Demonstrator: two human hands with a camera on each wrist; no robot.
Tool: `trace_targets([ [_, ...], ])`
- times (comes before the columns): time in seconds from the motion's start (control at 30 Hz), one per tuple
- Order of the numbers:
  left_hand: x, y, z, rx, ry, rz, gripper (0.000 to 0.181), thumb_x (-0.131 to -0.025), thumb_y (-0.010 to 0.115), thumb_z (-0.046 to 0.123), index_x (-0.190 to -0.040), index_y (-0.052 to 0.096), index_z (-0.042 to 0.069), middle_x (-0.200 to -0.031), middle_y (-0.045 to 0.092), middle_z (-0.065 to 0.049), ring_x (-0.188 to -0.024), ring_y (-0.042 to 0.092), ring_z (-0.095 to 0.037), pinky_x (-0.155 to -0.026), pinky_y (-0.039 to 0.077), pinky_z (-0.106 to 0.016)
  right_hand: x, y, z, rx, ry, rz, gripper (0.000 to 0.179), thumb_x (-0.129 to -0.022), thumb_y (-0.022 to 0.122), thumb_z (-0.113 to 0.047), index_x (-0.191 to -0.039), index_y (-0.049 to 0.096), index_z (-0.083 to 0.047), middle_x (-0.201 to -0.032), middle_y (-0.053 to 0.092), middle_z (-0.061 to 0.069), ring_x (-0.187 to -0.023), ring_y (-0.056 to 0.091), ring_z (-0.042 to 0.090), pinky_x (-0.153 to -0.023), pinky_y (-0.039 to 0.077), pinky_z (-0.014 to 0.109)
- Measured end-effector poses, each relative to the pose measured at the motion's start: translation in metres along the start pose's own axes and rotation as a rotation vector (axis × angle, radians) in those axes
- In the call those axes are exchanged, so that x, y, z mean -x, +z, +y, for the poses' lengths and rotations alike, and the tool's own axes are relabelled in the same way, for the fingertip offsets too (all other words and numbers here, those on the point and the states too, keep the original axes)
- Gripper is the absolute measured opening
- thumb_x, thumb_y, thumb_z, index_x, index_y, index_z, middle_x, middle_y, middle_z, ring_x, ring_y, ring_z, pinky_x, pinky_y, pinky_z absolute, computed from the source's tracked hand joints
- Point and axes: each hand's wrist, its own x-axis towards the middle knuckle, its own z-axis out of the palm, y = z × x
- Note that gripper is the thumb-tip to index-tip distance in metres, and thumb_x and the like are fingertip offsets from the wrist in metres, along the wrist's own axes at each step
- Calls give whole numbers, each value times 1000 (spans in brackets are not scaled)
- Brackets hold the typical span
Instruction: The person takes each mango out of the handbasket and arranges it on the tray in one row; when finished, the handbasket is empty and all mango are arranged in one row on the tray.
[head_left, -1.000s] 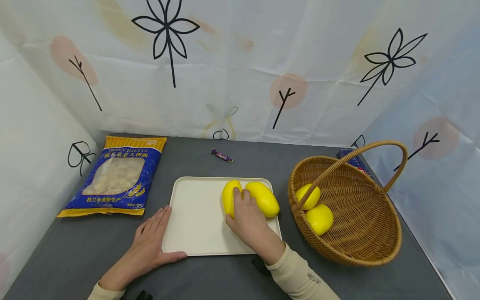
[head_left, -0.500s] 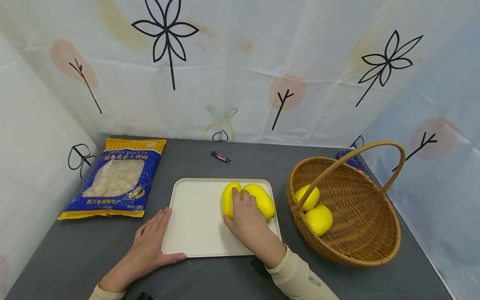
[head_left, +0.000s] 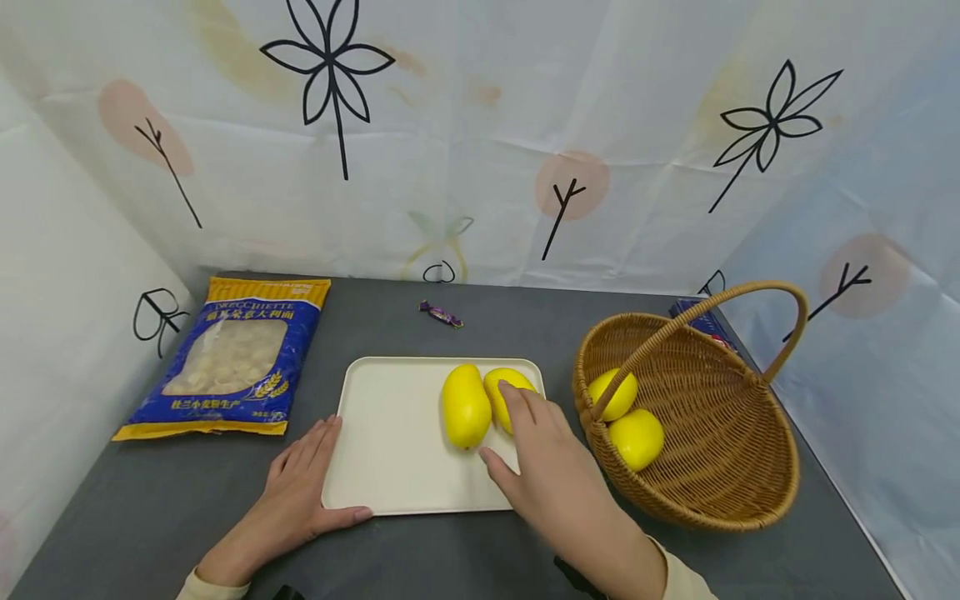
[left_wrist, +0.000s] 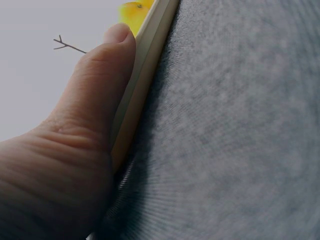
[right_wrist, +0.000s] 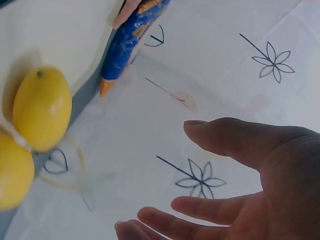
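Observation:
Two yellow mangoes lie side by side on a cream tray (head_left: 397, 433): the left mango (head_left: 466, 407) in full view, the right mango (head_left: 501, 392) partly behind my fingers in the head view. My right hand (head_left: 558, 467) hovers over the tray's right front part, its thumb spread from the fingers and nothing in it. In the right wrist view a gap shows between that hand (right_wrist: 250, 180) and the mangoes. My left hand (head_left: 300, 483) rests at the tray's front left corner, fingers along the left side. Its thumb (left_wrist: 95, 80) lies against the front rim.
A wicker basket (head_left: 720, 433) with a tall handle stands to the right, holding two yellow lemons (head_left: 636, 439). Partly behind it is a dark blue box (head_left: 701, 321). A blue pasta bag (head_left: 232, 358) lies at the left. A purple wrapped candy (head_left: 441, 314) sits behind the tray.
My right hand has come away from the mangoes and moved back to the right, its fingers opening out. Earlier, the right mango slid slightly left toward the other. My left hand stays put.

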Motion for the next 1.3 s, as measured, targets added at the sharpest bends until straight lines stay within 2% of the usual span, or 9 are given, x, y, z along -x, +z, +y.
trace_targets([
  [0.1, 1, 1, 0, 3, -2, -4, 125, -64, 67, 77, -152, 16, 5, -152, 27, -22, -137, 25, -39, -99, 20, -60, 11, -16, 11, 52, -15, 23, 64, -80, 78, -31, -131, 52, -5, -121, 58, 10, -110, 56, 26, -92, 50, 40],
  [0.23, 2, 2, -2, 3, 15, 17, 124, -64, 69, 75, -152, 16, 6, -152, 28, -22, -137, 26, -38, -99, 21, -60, 23, -33, 27, 143, -37, 36, 50, -79, 78, -29, -120, 61, -6, -113, 62, 8, -105, 60, 23, -85, 53, 38],
  [0.47, 3, 2, -3, -1, 15, 24, 124, -64, 68, 75, -153, 16, 6, -152, 28, -21, -137, 26, -38, -99, 21, -59, 31, -52, 62, 177, 11, -48, 34, -81, 77, -25, -106, 65, -7, -97, 62, 5, -85, 59, 18, -70, 52, 37],
  [0.63, 3, 1, -3, -6, 10, 30, 125, -63, 68, 76, -153, 16, 6, -151, 29, -21, -136, 26, -38, -98, 21, -60, 17, -58, 92, 163, 134, -184, 43, -85, 72, -28, -112, 61, 4, -99, 61, 16, -80, 58, 25, -66, 50, 41],
  [0.8, 3, 2, -3, -3, 5, 32, 124, -64, 68, 76, -152, 17, 6, -151, 30, -21, -136, 27, -38, -98, 21, -60, -7, -56, 123, 126, 154, -258, 50, -90, 65, -23, -121, 52, 14, -108, 57, 30, -85, 61, 35, -66, 52, 44],
  [0.9, 3, 3, -3, 4, 11, 30, 122, -65, 68, 76, -152, 18, 5, -152, 29, -21, -137, 27, -38, -99, 22, -59, -19, -53, 137, 105, 148, -270, 45, -91, 62, -19, -119, 50, 15, -101, 55, 29, -71, 56, 28, -56, 48, 36],
  [1.0, 3, 2, -3, 11, 8, 15, 123, -65, 67, 76, -152, 17, 6, -152, 28, -20, -138, 26, -38, -100, 21, -59, -26, -49, 147, 88, 139, -300, 36, -92, 61, -18, -108, 51, 13, -89, 52, 22, -59, 47, 20, -50, 40, 30],
  [1.13, 2, 2, -2, 14, -1, 1, 124, -64, 66, 78, -153, 16, 6, -153, 27, -20, -138, 25, -38, -100, 21, -60, -35, -46, 155, 65, 150, -372, 33, -94, 59, -20, -104, 53, 12, -91, 51, 22, -60, 44, 20, -51, 38, 29],
  [1.3, 2, 1, -2, 11, 8, 8, 123, -65, 66, 76, -153, 15, 6, -153, 27, -20, -138, 25, -38, -100, 21, -60, -48, -41, 163, 39, 158, -439, 34, -95, 56, -21, -112, 57, 8, -94, 53, 24, -66, 45, 22, -54, 38, 31],
])
